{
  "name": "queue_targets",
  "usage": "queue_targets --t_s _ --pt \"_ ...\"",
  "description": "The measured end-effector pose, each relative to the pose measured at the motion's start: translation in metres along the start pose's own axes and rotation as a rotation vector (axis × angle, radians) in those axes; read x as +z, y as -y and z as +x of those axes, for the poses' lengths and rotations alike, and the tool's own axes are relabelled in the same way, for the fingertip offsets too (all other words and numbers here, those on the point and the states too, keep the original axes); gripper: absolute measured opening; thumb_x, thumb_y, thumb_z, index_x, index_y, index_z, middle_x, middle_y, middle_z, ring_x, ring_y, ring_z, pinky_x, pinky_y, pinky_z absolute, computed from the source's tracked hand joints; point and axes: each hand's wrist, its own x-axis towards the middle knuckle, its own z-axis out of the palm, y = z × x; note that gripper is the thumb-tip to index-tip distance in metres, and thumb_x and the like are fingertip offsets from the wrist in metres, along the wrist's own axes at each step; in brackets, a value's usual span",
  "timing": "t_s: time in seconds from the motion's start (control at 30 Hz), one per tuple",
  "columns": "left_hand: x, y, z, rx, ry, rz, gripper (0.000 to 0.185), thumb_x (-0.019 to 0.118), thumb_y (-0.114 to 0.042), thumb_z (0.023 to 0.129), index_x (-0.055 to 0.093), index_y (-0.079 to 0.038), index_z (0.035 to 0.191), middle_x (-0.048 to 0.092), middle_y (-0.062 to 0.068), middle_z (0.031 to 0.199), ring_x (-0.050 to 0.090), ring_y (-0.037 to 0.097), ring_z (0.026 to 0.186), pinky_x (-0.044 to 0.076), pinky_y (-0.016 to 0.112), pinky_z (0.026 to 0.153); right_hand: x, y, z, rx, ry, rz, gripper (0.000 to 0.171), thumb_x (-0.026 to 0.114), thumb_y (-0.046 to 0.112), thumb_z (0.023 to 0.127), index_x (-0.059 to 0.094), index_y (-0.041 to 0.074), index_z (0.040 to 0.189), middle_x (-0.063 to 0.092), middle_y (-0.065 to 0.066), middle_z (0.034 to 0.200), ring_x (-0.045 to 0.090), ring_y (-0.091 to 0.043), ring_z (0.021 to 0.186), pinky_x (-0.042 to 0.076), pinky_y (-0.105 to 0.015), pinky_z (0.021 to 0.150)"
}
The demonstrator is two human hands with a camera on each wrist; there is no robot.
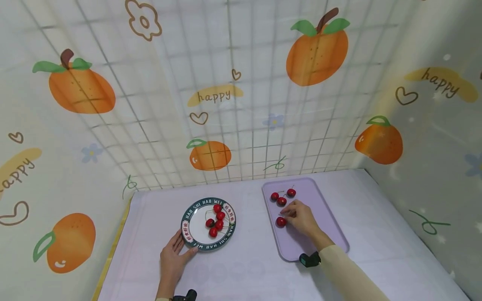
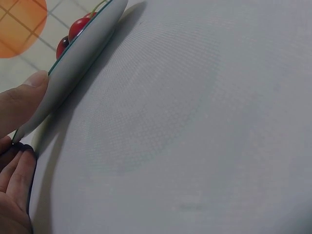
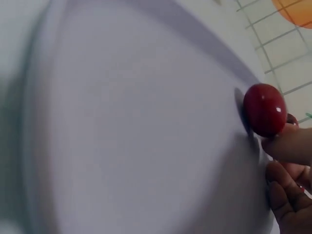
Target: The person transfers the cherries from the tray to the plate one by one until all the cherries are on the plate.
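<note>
A round white plate [image 1: 199, 223] with a dark green lettered rim bears several red cherries [image 1: 219, 225]. My left hand [image 1: 174, 257] holds the plate at its near left edge. In the left wrist view the thumb [image 2: 36, 80] lies on the rim, the other fingers beyond it. On the purple tray [image 1: 320, 221] my right hand [image 1: 301, 217] pinches at a cherry [image 1: 280, 222] with bunched fingertips. The right wrist view shows this cherry [image 3: 264, 110] against the fingertips; its stem is hidden there. Three other cherries [image 1: 281, 201] lie at the tray's far end.
A white cloth covers the table [image 1: 248, 251], with the plate left of the tray. Behind rises a curtain [image 1: 256, 138] printed with oranges, and similar cloth hangs at both sides. A dark wrist device [image 1: 310, 259] overlaps the tray's near edge.
</note>
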Motion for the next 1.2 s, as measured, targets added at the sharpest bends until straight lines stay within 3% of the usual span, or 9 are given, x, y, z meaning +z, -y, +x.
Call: queue_targets --t_s 0.27,0.43,0.77,1.0,1.2 --pt "0.000 0.002 -0.003 -0.036 0.013 -0.001 0.098 0.096 -0.016 0.074 0.044 -0.002 0.157 0.047 0.020 0.159 0.050 0.035 0.144 0.050 0.027 0.112 -0.004 0.001 -0.004 -0.009 -0.008 -0.045 0.015 0.087 -0.005 0.078 0.077 0.006 0.077 0.061 -0.006 0.089 0.058 -0.019 0.078 0.051 -0.028 0.064" --pt "-0.003 0.007 -0.005 -0.059 0.011 0.005 0.101 0.097 -0.021 0.074 0.044 -0.003 0.157 0.046 0.020 0.160 0.049 0.035 0.145 0.050 0.028 0.112 -0.002 0.003 -0.005 0.039 -0.018 -0.010 0.013 0.088 0.002 0.081 0.078 0.010 0.081 0.067 0.001 0.084 0.061 -0.014 0.077 0.053 -0.024 0.064" --pt "-0.003 0.006 -0.002 -0.075 0.013 0.006 0.101 0.097 -0.023 0.074 0.044 -0.006 0.159 0.046 0.018 0.161 0.048 0.034 0.146 0.050 0.028 0.112 -0.019 0.031 0.003 0.093 -0.055 0.145 0.005 0.084 0.008 0.089 0.079 0.007 0.090 0.074 -0.002 0.083 0.060 -0.020 0.077 0.053 -0.022 0.059" --pt "-0.002 0.003 -0.001 -0.068 0.015 -0.014 0.100 0.097 -0.021 0.074 0.044 -0.005 0.158 0.046 0.020 0.160 0.049 0.035 0.145 0.051 0.027 0.111 -0.026 0.047 0.008 0.157 -0.060 0.288 0.012 0.084 0.014 0.092 0.080 0.004 0.097 0.078 -0.008 0.096 0.070 -0.020 0.087 0.061 -0.017 0.072" --pt "0.000 0.003 0.002 -0.058 0.015 -0.023 0.099 0.096 -0.017 0.074 0.045 -0.004 0.157 0.047 0.019 0.160 0.049 0.035 0.145 0.051 0.027 0.110 -0.029 0.062 0.012 0.151 -0.071 0.362 0.012 0.083 0.011 0.092 0.081 0.001 0.098 0.078 -0.012 0.097 0.073 -0.016 0.086 0.063 -0.016 0.073"
